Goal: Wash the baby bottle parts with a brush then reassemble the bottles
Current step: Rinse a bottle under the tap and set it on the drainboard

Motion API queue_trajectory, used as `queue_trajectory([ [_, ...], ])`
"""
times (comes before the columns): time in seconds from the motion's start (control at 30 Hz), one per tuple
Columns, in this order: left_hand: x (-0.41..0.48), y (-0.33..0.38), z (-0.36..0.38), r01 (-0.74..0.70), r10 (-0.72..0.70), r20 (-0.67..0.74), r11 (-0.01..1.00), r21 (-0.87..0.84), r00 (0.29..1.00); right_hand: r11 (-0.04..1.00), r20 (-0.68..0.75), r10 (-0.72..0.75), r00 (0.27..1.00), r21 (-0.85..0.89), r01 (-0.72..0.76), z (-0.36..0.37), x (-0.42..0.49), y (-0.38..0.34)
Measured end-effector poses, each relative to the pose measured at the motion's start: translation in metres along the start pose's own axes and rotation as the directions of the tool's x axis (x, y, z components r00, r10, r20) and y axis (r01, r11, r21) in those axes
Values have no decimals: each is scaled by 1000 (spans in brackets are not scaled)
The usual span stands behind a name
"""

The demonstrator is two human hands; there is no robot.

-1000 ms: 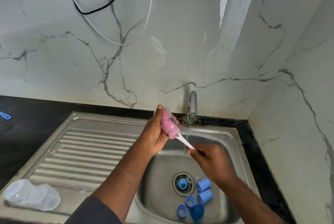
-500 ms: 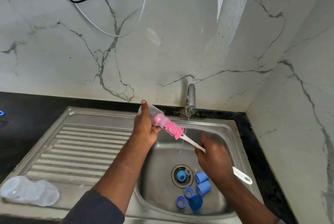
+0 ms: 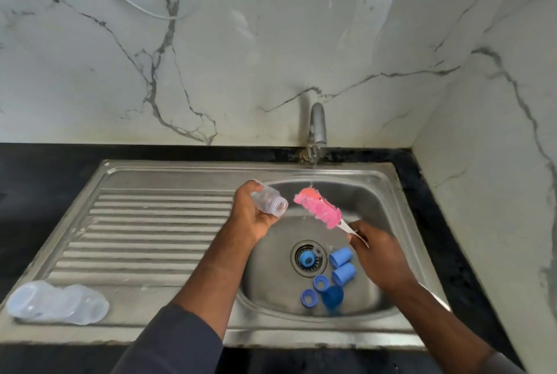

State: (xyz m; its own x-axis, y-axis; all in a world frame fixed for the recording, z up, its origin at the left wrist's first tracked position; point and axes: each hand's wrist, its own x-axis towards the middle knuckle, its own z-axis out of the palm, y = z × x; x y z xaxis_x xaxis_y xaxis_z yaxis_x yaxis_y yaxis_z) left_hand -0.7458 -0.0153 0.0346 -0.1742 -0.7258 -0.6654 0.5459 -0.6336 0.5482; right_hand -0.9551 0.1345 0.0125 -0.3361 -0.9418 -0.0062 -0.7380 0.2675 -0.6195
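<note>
- The pink bottle brush has come out of the clear bottle.
- Nearest, clear bottle parts lie on the drainboard; blue caps and rings cluster by the basin drain.
- The right hand pinches the brush handle; the left hand wraps the bottle.
- Best next: turn the bristles under the tap, then flush the bottle.

Dark grey long sleeves here, the left sleeve bunched partway up the forearm. Only a sliver of the right sleeve shows at the bottom corner, same grey. The left hand and right hand are both bare.
</note>
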Motion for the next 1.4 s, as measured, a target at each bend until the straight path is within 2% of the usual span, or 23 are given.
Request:
queue_trajectory([
  [0.13, 1, -47, 3, 145, -149, 48, 986, 79, 988, 997, -14, 77, 997, -16, -78, 3, -8, 17],
  [0.27, 1, -88, 24, 220, -230, 129, 971, 92, 964, 967, 16, 255, 967, 11, -255, 0, -11, 38],
  [0.4, -6, -126, 47, 275, -292, 127, 952, 134, 948, 936, -91, 347, 933, 91, -340, -15, -15, 58],
  [0.5, -12, -153, 61, 337, -357, 102, 925, 173, 928, 919, -125, 395, 910, 45, -392, -30, -12, 80],
  [0.57, -17, -169, 71, 361, -384, 92, 911, 198, 919, 908, -162, 411, 897, -18, -419, -42, -10, 97],
  [0.73, -28, -194, 89, 368, -417, 76, 862, 348, 906, 871, -335, 346, 877, -233, -432, -63, -2, 138],
  [0.83, -28, -197, 95, 356, -400, 42, 855, 376, 916, 869, -402, 347, 848, -202, -451, -59, 3, 161],
  [0.97, -21, -189, 90, 338, -358, -10, 872, 355, 934, 872, -376, 360, 854, -189, -451, -55, 2, 179],
  [1.07, -12, -181, 81, 330, -338, -30, 891, 313, 941, 883, -375, 338, 863, -192, -429, -56, 0, 182],
  [1.17, -7, -170, 71, 323, -327, -30, 910, 261, 945, 893, -490, 234, 840, -233, -385, -62, -2, 172],
  [1.23, -4, -160, 63, 314, -319, -19, 918, 244, 948, 957, -530, 103, 842, -177, -229, -58, 0, 153],
  [1.27, -2, -155, 60, 309, -316, -12, 919, 244, 949, 987, -498, 22, 867, -127, -98, -53, 3, 140],
  [1.33, 4, -141, 56, 297, -305, -6, 922, 249, 952, 994, -335, -91, 938, 24, 105, -36, 13, 108],
  [1.4, 11, -126, 54, 255, -263, -6, 931, 260, 965, 969, -98, -121, 988, 204, 139, -15, 25, 75],
])
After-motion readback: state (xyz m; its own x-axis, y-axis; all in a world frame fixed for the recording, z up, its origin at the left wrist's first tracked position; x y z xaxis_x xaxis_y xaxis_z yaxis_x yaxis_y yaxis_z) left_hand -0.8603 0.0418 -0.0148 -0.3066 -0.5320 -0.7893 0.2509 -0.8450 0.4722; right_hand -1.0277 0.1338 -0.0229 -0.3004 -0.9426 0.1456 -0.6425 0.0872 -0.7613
